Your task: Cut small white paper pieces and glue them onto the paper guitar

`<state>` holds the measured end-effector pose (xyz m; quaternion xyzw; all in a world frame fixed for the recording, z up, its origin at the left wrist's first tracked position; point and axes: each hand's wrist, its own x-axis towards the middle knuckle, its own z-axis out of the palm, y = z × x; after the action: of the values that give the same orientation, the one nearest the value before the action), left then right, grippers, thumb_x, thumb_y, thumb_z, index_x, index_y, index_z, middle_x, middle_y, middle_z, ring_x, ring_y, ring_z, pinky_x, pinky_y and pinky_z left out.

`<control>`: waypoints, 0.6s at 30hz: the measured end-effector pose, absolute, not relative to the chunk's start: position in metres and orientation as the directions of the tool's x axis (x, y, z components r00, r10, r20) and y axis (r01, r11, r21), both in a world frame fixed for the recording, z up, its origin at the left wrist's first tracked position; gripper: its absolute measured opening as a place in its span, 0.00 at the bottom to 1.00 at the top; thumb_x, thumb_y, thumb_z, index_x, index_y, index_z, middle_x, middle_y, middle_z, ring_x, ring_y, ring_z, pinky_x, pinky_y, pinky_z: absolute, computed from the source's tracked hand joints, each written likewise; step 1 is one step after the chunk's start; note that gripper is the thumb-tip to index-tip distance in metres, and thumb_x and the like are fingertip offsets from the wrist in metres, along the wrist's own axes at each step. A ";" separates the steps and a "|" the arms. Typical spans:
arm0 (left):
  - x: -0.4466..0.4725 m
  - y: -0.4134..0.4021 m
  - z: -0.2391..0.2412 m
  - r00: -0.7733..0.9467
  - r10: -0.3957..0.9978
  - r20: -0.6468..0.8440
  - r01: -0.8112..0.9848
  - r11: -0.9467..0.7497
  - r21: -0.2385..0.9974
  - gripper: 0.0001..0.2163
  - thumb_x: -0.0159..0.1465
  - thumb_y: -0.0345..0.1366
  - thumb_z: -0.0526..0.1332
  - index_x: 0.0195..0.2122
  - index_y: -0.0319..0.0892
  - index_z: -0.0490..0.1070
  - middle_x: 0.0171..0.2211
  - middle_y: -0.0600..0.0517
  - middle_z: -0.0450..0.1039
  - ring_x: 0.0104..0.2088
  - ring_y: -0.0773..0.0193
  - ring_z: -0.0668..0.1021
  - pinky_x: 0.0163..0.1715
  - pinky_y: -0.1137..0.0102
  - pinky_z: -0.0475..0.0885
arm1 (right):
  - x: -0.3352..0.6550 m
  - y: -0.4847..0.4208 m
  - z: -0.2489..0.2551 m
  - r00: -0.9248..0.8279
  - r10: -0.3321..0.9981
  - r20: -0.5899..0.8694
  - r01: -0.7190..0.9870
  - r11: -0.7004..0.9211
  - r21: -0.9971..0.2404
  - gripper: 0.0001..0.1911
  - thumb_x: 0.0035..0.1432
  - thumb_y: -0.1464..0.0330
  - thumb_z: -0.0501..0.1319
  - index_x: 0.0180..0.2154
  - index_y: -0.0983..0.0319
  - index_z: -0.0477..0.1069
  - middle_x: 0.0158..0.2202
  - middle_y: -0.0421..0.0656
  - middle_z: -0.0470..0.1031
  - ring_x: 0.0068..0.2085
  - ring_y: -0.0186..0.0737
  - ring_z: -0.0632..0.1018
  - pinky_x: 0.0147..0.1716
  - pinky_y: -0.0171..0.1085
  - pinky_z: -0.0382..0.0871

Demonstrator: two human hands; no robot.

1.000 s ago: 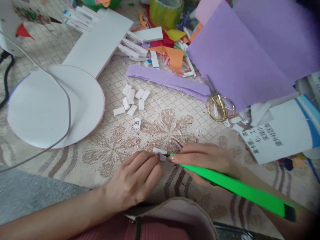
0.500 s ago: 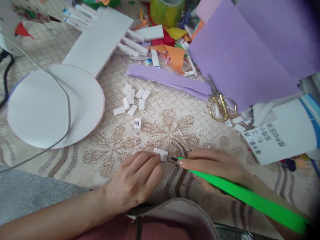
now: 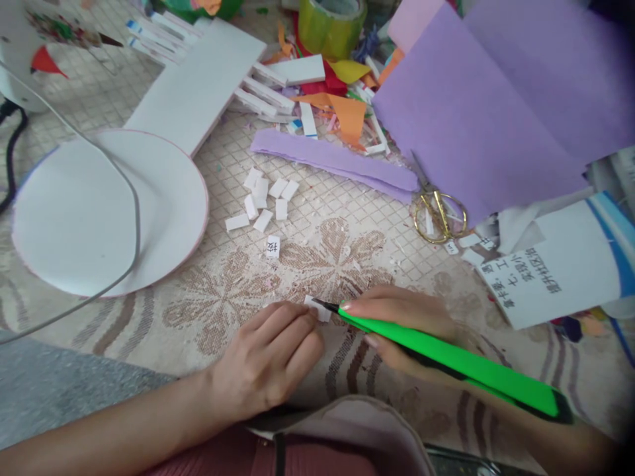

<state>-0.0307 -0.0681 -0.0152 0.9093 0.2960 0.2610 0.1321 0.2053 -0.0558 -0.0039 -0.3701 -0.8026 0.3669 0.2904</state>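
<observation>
Since half a second ago, your right hand (image 3: 407, 320) has brought the green cutter (image 3: 446, 357) leftward, so its dark blade now overlies the small white piece (image 3: 323, 316). Head view: that one piece lies on the patterned cloth (image 3: 228, 311) just past your left hand (image 3: 275, 357), whose bent fingers are together at its left end; you cannot tell from here whether they pinch or only press. Your right thumb and fingers pinch the one cutter. Beyond lie eight or nine small white blocks (image 3: 262, 221), overlapping too much for a sure count, and one character tile (image 3: 272, 246). Around them are one pair of scissors (image 3: 437, 215), one folded purple strip (image 3: 332, 162), two large purple sheets (image 3: 471, 106) and one tape roll (image 3: 327, 33). One grey cable (image 3: 137, 225) crosses the white oval board (image 3: 74, 218). Your left fingers hide the piece's left end.
</observation>
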 end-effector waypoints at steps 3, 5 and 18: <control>-0.031 -0.068 -0.016 0.685 0.610 0.398 0.470 -0.788 0.398 0.13 0.70 0.26 0.48 0.32 0.35 0.70 0.35 0.46 0.77 0.40 0.60 0.77 0.40 0.67 0.76 | 0.204 -0.054 -0.010 -0.574 0.797 0.189 0.366 0.455 -0.812 0.18 0.59 0.76 0.57 0.51 0.60 0.70 0.39 0.43 0.78 0.38 0.34 0.79 0.35 0.33 0.74; -0.030 -0.068 -0.016 0.684 0.614 0.395 0.472 -0.784 0.403 0.13 0.70 0.26 0.48 0.32 0.36 0.70 0.35 0.46 0.77 0.40 0.60 0.77 0.40 0.67 0.77 | 0.205 -0.054 -0.011 -0.589 0.788 0.180 0.363 0.457 -0.812 0.18 0.59 0.76 0.57 0.51 0.61 0.70 0.39 0.44 0.78 0.38 0.35 0.79 0.35 0.33 0.74; -0.031 -0.067 -0.017 0.690 0.610 0.389 0.468 -0.786 0.404 0.13 0.70 0.25 0.49 0.32 0.36 0.70 0.32 0.46 0.76 0.39 0.59 0.77 0.37 0.66 0.76 | 0.204 -0.042 -0.001 -0.705 0.703 0.090 0.393 0.494 -0.776 0.18 0.61 0.74 0.57 0.52 0.60 0.69 0.43 0.45 0.77 0.41 0.36 0.78 0.38 0.34 0.74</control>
<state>-0.0310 -0.0668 -0.0166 0.9089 0.2966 0.2589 0.1376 0.2036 -0.0421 -0.0008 -0.3260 -0.8401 0.3834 0.2024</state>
